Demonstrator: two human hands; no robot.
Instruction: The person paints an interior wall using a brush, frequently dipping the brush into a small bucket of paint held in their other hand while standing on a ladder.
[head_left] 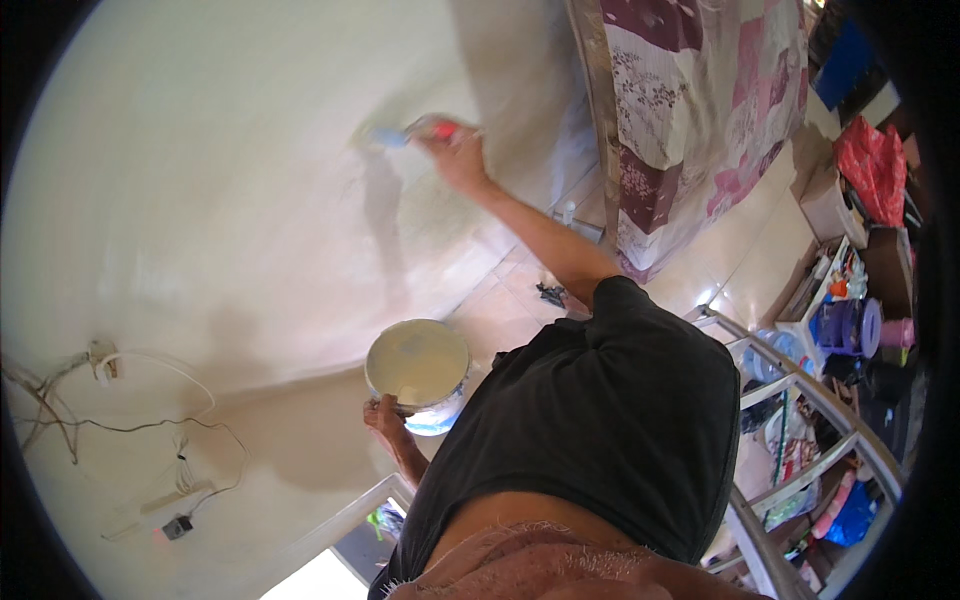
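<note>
A paintbrush [390, 137] with a light blue part toward its tip and some red near the grip is in my right hand [460, 157]. My fingers are closed round it, and its tip is at the pale wall [250, 180], blurred by motion; whether it touches cannot be told. My left hand [385, 420] grips the rim of a round bucket [432, 420] low on the left. Pale cream paint [415, 362] fills much of the bucket's opening.
A metal ladder [800, 390] stands at my right. Beyond my right arm hangs a patterned patchwork curtain [650, 130]. Loose cables and a socket [103, 360] are on the wall at left. Household goods, including a red plastic bag [870, 170], crowd the far right.
</note>
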